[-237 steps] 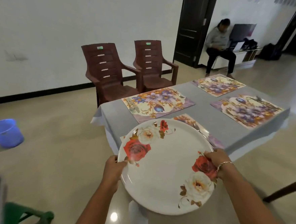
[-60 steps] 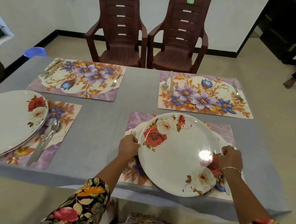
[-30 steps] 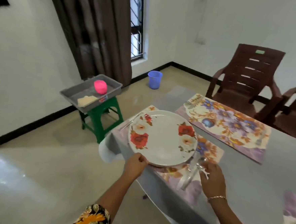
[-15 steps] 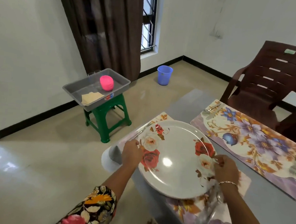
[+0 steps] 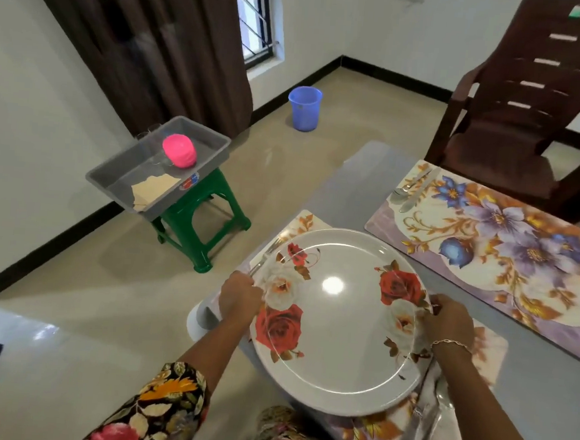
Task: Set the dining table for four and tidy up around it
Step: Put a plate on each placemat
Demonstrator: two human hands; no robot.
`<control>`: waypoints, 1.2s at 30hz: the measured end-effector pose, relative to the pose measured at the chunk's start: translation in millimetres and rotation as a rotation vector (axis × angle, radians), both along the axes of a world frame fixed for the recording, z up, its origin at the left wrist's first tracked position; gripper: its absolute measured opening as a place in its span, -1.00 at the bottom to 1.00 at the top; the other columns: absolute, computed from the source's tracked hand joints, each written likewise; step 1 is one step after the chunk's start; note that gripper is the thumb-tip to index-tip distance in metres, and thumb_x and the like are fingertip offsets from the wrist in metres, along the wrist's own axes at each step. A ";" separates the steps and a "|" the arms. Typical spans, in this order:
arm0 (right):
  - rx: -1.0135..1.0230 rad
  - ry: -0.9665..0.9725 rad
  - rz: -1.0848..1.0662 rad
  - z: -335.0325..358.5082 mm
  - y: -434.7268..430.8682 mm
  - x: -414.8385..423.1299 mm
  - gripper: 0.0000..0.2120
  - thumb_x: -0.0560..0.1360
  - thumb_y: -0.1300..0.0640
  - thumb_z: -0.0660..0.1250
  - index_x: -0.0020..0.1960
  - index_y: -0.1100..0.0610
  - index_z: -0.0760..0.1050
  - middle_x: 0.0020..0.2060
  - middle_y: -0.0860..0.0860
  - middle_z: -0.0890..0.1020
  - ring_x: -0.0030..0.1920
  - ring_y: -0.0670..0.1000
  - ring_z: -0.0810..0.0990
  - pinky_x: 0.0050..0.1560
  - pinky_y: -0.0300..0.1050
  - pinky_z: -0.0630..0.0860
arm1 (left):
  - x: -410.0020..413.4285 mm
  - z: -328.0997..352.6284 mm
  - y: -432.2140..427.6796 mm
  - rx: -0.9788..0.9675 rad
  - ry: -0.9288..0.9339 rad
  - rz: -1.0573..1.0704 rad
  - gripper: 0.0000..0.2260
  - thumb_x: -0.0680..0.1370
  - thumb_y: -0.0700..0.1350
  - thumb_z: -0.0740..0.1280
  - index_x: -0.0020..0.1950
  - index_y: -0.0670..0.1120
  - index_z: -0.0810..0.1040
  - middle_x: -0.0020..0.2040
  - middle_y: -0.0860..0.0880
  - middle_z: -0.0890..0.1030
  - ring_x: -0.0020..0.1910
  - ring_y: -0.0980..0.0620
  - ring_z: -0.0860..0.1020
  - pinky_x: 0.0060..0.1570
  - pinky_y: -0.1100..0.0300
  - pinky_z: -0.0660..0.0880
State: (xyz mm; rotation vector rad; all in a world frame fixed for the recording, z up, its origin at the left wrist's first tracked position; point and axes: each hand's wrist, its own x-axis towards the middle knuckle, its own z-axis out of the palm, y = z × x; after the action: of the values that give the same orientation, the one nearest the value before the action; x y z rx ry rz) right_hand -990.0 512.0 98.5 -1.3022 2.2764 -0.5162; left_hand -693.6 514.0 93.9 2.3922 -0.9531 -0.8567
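Since half a second ago the plate [image 5: 336, 329] has drifted toward me, overhanging the near edge of the table [image 5: 349, 189] at its left corner; my left hand [image 5: 240, 297] and right hand [image 5: 449, 320] both pinch its rim.

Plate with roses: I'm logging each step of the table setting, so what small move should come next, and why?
Probably carry the plate across and set it on the far placemat. The left hand and right hand grip its opposite rims, it seems to overhang the edge of the table, and that placemat shows cutlery but no plate.
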 end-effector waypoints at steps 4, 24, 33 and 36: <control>0.044 0.031 -0.001 -1.7 -0.9 -1.0 -0.75 0.42 0.26 0.38 0.09 0.26 0.57 -0.02 0.29 0.61 -0.01 0.26 0.58 -0.07 -0.03 0.46 | 4.4 -0.5 -8.3 0.065 0.027 0.014 -0.86 0.40 -0.25 0.39 -0.13 -0.31 0.54 -0.30 -0.15 0.54 -0.30 -0.06 0.51 -0.46 0.24 0.25; 0.109 -0.058 -0.099 -1.3 -7.6 1.2 -0.80 0.45 0.24 0.34 0.03 0.31 0.53 0.01 0.28 0.59 0.03 0.28 0.54 -0.08 -0.05 0.38 | -1.6 26.2 -8.6 -0.117 0.412 -0.095 -0.71 0.56 -0.05 0.30 0.21 -0.14 0.35 0.08 -0.10 0.53 0.03 -0.11 0.58 -0.04 0.00 0.59; 0.093 -0.085 -0.154 30.5 -15.0 3.5 -0.86 0.44 0.24 0.33 -0.30 0.21 0.53 -0.33 0.16 0.54 -0.19 0.19 0.49 -0.12 -0.03 0.41 | 8.0 40.6 -16.4 -0.185 0.530 -0.087 -0.70 0.55 -0.04 0.32 0.21 -0.13 0.37 0.08 -0.12 0.54 0.00 -0.13 0.59 -0.04 -0.02 0.59; 0.097 -0.100 -0.116 41.4 -21.0 19.0 -0.79 0.48 0.24 0.29 -0.32 0.27 0.47 -0.37 0.18 0.48 -0.24 0.15 0.42 -0.19 -0.13 0.29 | 28.8 42.4 -22.0 -0.181 0.616 -0.067 -0.75 0.52 -0.05 0.36 0.12 -0.09 0.39 0.08 -0.13 0.58 0.00 -0.18 0.61 0.00 -0.11 0.58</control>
State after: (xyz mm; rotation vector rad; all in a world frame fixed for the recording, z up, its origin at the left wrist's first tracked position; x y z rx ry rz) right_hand -971.0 491.0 139.8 -1.0789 2.2733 -0.4927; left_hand -664.8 492.0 136.3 1.7777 -0.8125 -1.3585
